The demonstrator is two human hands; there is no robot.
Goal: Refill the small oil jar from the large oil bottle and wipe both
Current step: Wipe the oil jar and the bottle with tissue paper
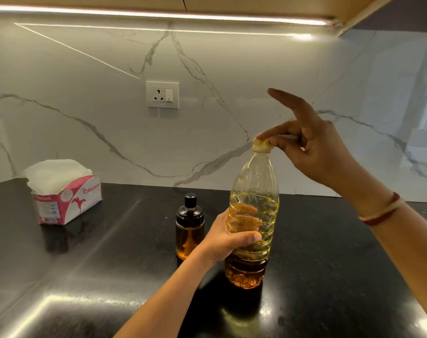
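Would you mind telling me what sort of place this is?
Most likely a home kitchen: a dark counter, a marble backsplash with a socket, and an oil bottle beside a small jar.

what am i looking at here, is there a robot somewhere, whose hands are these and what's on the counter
There is no machine here: one camera worn on a person's head looks down at their two bare hands. The left hand grips the large oil bottle round its middle; the bottle stands on the black counter. The right hand pinches its cap. Beside the bottle stands the small oil jar, lid on. A tissue box sits further left.
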